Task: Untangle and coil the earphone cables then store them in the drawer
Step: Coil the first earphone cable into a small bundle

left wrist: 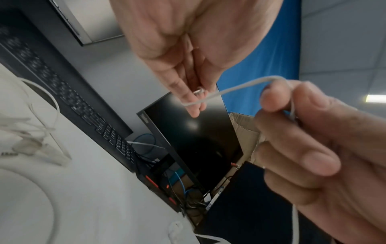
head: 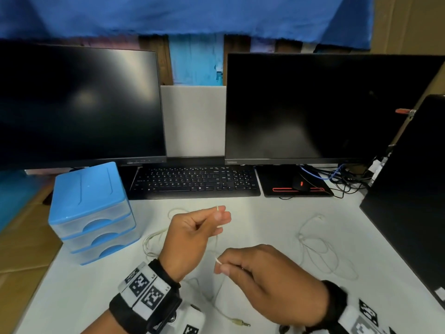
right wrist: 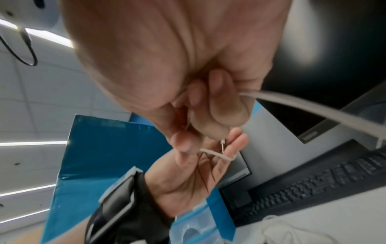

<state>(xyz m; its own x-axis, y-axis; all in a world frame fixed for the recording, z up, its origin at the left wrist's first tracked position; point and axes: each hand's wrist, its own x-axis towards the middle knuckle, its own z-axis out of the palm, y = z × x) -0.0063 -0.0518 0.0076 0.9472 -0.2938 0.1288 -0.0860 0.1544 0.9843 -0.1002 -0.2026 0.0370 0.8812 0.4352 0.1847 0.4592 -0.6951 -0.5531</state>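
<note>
- Blue drawer unit point(head: 90, 213) at 9 o'clock on the white desk point(head: 72, 297), three translucent drawers, all closed.
- Left monitor point(head: 77, 104) dark, at 10 o'clock behind the drawer unit.
- Black keyboard point(head: 195, 182) at 12 o'clock, between the monitors' bases.
- White earphone cable point(head: 154, 239) lies looped on desk just left of the left hand; it runs up into both hands, jack plug point(head: 240, 323) lies at 6 o'clock on desk.
- Left hand point(head: 192, 237) raised over desk centre, thumb and fingertips pinching a short bend of the cable; other fingers curled.
- Right hand point(head: 269, 280) at 5 o'clock, lower and nearer, thumb and forefinger pinching the same cable; a short span of it hangs between the two hands.
- Second earphone cable point(head: 322, 251) loose on desk at 3 o'clock, well apart from the hands, untouched.
- Right monitor point(head: 325, 107) dark, at 1 o'clock; black mouse point(head: 299, 183) on a red-trimmed mouse pad point(head: 277, 186) below it.
- Dark tower case point(head: 414, 189) at far right edge.
</note>
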